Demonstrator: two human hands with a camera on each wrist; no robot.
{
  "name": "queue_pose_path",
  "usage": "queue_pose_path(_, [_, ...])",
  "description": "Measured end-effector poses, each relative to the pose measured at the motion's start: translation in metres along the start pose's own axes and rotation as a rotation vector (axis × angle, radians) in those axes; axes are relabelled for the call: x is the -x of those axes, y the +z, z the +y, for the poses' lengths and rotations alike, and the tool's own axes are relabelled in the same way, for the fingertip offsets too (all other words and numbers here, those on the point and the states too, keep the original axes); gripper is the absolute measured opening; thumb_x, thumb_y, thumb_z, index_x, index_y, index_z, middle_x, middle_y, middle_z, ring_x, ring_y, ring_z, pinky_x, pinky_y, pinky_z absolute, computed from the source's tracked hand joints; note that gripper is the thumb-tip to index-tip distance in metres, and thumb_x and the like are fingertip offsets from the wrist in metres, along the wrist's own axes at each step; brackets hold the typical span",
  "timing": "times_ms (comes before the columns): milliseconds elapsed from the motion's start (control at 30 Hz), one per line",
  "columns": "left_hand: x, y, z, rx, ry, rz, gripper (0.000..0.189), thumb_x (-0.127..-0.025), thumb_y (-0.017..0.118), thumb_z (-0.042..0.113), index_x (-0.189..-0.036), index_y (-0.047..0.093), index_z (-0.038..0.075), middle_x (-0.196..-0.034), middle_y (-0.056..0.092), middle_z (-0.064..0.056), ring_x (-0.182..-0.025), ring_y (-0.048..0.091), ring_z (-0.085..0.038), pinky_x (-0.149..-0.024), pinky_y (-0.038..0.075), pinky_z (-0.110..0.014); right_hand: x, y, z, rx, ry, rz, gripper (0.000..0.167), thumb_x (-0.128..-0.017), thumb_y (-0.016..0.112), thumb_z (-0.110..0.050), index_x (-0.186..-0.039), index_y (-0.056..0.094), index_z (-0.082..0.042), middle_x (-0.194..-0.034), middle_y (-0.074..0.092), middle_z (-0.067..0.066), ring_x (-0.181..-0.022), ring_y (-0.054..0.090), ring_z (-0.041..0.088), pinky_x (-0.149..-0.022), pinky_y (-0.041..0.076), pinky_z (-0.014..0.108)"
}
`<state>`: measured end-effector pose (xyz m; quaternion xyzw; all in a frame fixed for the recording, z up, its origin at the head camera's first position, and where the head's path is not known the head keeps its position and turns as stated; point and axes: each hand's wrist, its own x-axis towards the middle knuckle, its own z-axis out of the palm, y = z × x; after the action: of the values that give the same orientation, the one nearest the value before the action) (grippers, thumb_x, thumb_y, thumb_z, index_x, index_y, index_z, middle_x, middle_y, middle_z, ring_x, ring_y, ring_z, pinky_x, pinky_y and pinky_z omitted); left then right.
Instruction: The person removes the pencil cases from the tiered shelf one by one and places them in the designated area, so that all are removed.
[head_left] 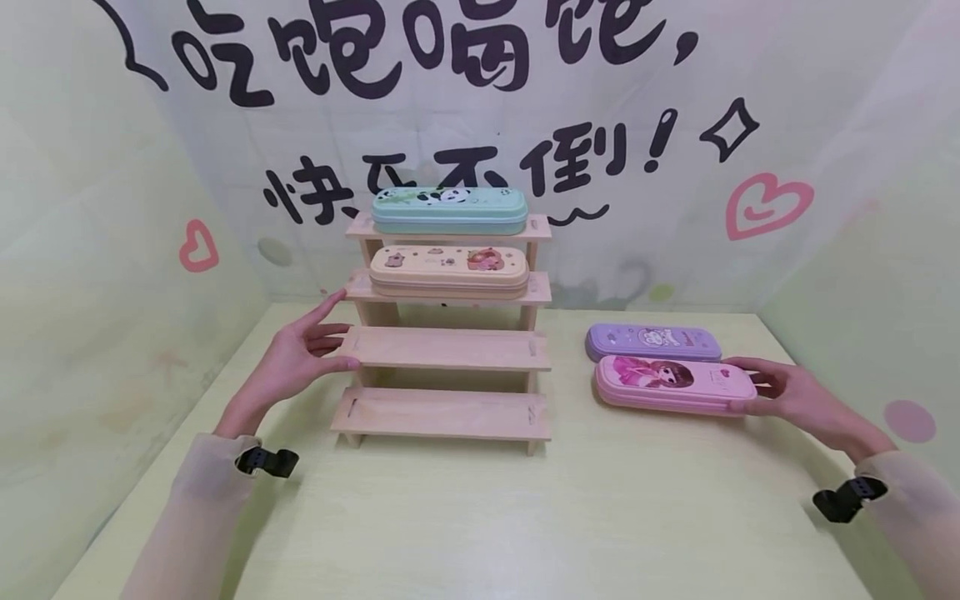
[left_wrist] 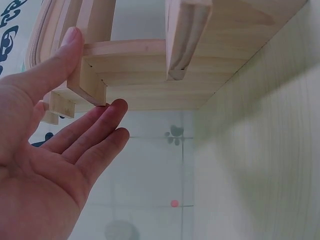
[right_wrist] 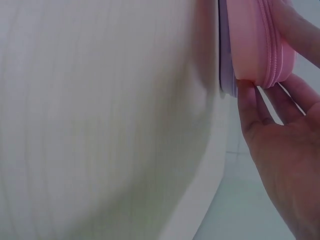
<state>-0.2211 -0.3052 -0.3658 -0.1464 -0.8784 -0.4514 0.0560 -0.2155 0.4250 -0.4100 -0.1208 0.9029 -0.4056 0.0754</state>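
My left hand (head_left: 292, 354) is at the left side of a wooden step rack (head_left: 442, 348), thumb and straight fingers touching its board ends in the left wrist view. On the rack's top step lies a mint pencil case (head_left: 450, 211) with a panda; one step down is a cream pencil case (head_left: 450, 272). My right hand (head_left: 795, 400) pinches the right end of a pink pencil case (head_left: 667, 385) with a girl printed on it, thumb across its zipper side in the right wrist view. Just behind it lies a purple pencil case (head_left: 652, 340), partly hidden.
The rack's two lower steps show bare wood. A pale table (head_left: 480, 525) runs toward me in front of the rack. Printed cloth (head_left: 630, 250) hangs behind and at both sides. Each wrist carries a black strap camera (head_left: 266, 461).
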Motion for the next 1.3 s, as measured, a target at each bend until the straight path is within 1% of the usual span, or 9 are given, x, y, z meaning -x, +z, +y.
queue_pose_path(100, [-0.001,0.000,0.001,-0.005,0.004,-0.002,0.107,-0.084,0.092,0.019,-0.167,0.028,0.040,-0.140,0.063,-0.025,-0.128,0.063,-0.040,-0.103,0.054,-0.048,-0.001,0.000,0.002,-0.001,0.008,-0.005,0.075,-0.096,0.081,-0.017,-0.157,0.042,0.004,-0.139,0.057,0.015,-0.106,0.062,-0.001,-0.083,0.058,0.022])
queue_pose_path(267, [-0.001,0.000,0.003,-0.006,-0.010,-0.005,0.106,-0.085,0.091,0.019,-0.167,0.028,0.042,-0.141,0.062,-0.026,-0.128,0.063,-0.041,-0.103,0.053,-0.049,-0.002,0.001,0.004,0.011,0.032,-0.029,0.078,-0.097,0.079,-0.021,-0.159,0.039,0.004,-0.146,0.052,0.028,-0.106,0.059,-0.002,-0.083,0.056,0.021])
queue_pose_path(367, [-0.001,0.000,0.003,-0.001,-0.011,-0.005,0.106,-0.085,0.091,0.018,-0.167,0.028,0.041,-0.142,0.062,-0.026,-0.128,0.063,-0.042,-0.104,0.053,-0.052,-0.004,0.001,0.003,0.017,0.028,-0.047,0.079,-0.098,0.078,-0.021,-0.160,0.037,0.006,-0.147,0.049,0.032,-0.107,0.058,-0.003,-0.084,0.055,0.020])
queue_pose_path(667, [0.000,0.000,0.002,0.019,-0.024,-0.010,0.106,-0.085,0.091,0.018,-0.167,0.028,0.043,-0.142,0.062,-0.025,-0.128,0.063,-0.041,-0.104,0.052,-0.051,-0.012,-0.001,0.007,0.098,0.018,-0.068,0.078,-0.097,0.079,-0.021,-0.159,0.039,0.005,-0.146,0.050,0.031,-0.107,0.055,-0.002,-0.083,0.053,0.019])
queue_pose_path(767, [0.001,0.000,0.002,0.028,-0.026,-0.012,0.105,-0.086,0.091,0.017,-0.167,0.028,0.043,-0.142,0.062,-0.025,-0.128,0.063,-0.041,-0.104,0.054,-0.044,-0.013,0.000,0.009,0.119,0.010,-0.069,0.077,-0.097,0.079,-0.020,-0.158,0.040,0.005,-0.147,0.049,0.032,-0.109,0.054,0.002,-0.083,0.052,0.019])
queue_pose_path(833, [0.001,0.000,0.002,0.031,-0.024,-0.012,0.105,-0.086,0.091,0.017,-0.167,0.029,0.043,-0.142,0.062,-0.024,-0.128,0.063,-0.040,-0.102,0.056,-0.035,-0.014,0.000,0.011,0.120,0.010,-0.066,0.077,-0.097,0.078,-0.020,-0.159,0.039,0.005,-0.147,0.048,0.032,-0.110,0.054,0.004,-0.083,0.052,0.019])
queue_pose_path(967, [0.001,0.000,0.002,0.029,-0.025,-0.009,0.105,-0.085,0.091,0.018,-0.166,0.029,0.043,-0.141,0.062,-0.024,-0.128,0.063,-0.040,-0.098,0.056,-0.023,-0.014,-0.001,0.013,0.099,0.008,-0.059,0.078,-0.098,0.078,-0.020,-0.161,0.037,0.002,-0.149,0.048,0.030,-0.110,0.054,-0.001,-0.084,0.052,0.017])
queue_pose_path(1167, [0.001,0.000,0.002,0.012,-0.023,-0.006,0.106,-0.084,0.092,0.020,-0.166,0.029,0.043,-0.141,0.063,-0.024,-0.127,0.064,-0.039,-0.102,0.056,-0.039,-0.015,-0.002,0.016,0.056,0.003,-0.058,0.077,-0.098,0.078,-0.019,-0.160,0.038,0.003,-0.150,0.046,0.030,-0.108,0.053,-0.009,-0.085,0.052,0.015])
queue_pose_path(1300, [0.001,0.000,0.002,0.020,-0.023,-0.007,0.106,-0.084,0.092,0.019,-0.166,0.029,0.043,-0.141,0.063,-0.024,-0.127,0.064,-0.039,-0.101,0.057,-0.032,-0.015,-0.001,0.016,0.042,0.001,-0.055,0.076,-0.098,0.078,-0.019,-0.160,0.039,0.003,-0.150,0.047,0.029,-0.108,0.054,-0.008,-0.085,0.052,0.015])
